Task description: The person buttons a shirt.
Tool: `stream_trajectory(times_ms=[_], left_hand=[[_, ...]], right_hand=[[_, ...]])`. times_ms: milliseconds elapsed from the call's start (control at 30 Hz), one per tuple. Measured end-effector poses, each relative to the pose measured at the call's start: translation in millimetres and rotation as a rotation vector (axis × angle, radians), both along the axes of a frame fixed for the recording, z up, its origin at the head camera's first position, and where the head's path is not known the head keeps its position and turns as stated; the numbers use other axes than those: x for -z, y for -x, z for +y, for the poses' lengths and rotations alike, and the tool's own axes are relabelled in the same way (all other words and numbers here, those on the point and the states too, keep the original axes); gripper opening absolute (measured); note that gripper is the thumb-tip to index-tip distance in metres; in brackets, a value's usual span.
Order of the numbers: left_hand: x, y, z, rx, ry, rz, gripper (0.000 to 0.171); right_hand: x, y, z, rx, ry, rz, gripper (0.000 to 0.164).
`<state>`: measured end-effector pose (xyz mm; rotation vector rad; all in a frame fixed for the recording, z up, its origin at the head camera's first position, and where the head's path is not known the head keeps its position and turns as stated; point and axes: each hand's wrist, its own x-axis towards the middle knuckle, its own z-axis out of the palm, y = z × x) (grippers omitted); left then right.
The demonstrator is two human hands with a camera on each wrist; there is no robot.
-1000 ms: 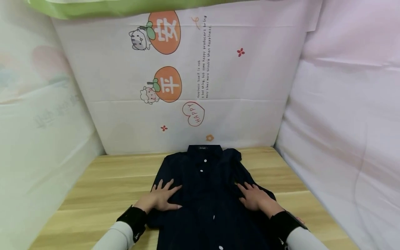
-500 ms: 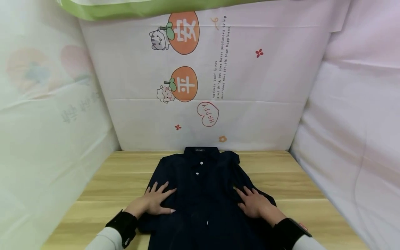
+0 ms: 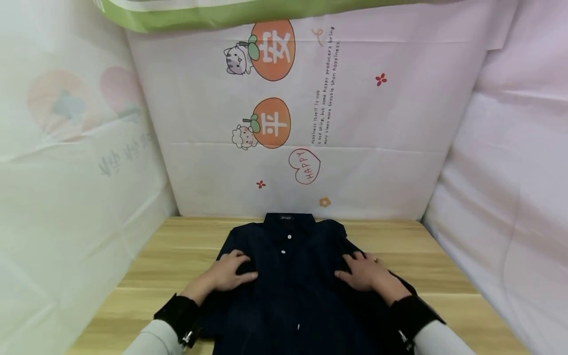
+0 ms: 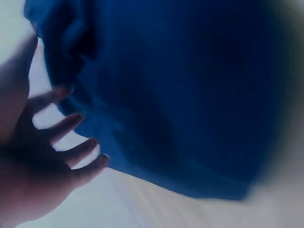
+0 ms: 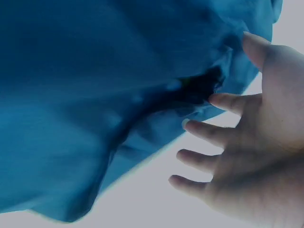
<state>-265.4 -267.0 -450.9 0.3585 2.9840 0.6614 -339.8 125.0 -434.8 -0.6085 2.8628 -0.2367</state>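
Observation:
A dark navy button-up shirt lies front side up, its collar at the table's far edge and white buttons down the middle. My left hand is over its left side below the shoulder, fingers slightly bent and thumb pointing inward. On the opposite side, my right hand is over the sleeve area in a similar pose. In the left wrist view, spread fingers overlap the edge of the fabric. The right wrist view has loosely extended fingers beside a fold in the shirt. Neither hand grips the cloth. The shirt's hem is out of view.
The wood-grain table extends to both sides of the shirt. A white printed backdrop stands behind it, with white cloth walls at left and right. Green-edged cloth hangs across the top.
Both hands have moved a little up the shirt toward the collar, and their spread fingers are now more bent. The head view has shifted, so the backdrop sits farther right.

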Motion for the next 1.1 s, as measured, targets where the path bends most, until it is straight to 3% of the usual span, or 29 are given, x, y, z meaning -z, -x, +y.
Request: stream_trajectory(times_ms=[67, 133, 233, 367, 633, 900, 1100], left_hand=[[-1.2, 13.6, 11.7, -0.029, -0.021, 0.053, 0.059], [0.0, 27.4, 22.5, -0.043, -0.015, 0.062, 0.059], [5.2, 44.9, 33.8, -0.072, 0.044, -0.023, 0.068], [14.0, 57.6, 37.4, -0.097, 0.136, -0.147, 0.077], [22.5, 63.3, 19.7, -0.106, 0.213, -0.186, 0.102], [20.3, 69.2, -3.6, -0.081, 0.235, -0.158, 0.112], [25.3, 68.6, -10.9, -0.054, 0.270, -0.168, 0.112]], right_hand=[[-3.3, 10.7, -12.8, -0.006, 0.036, 0.074, 0.063], [-1.3, 22.6, -27.7, -0.021, 0.086, 0.085, 0.059], [5.0, 37.1, -48.4, -0.034, 0.142, -0.023, 0.061], [16.9, 46.6, -59.7, 0.030, 0.126, -0.179, 0.069], [33.7, 61.5, -30.1, 0.105, 0.085, -0.176, 0.096], [37.8, 78.7, -9.8, 0.059, 0.041, -0.107, 0.109], [55.5, 91.2, -5.0, 0.025, 0.022, -0.081, 0.119]])
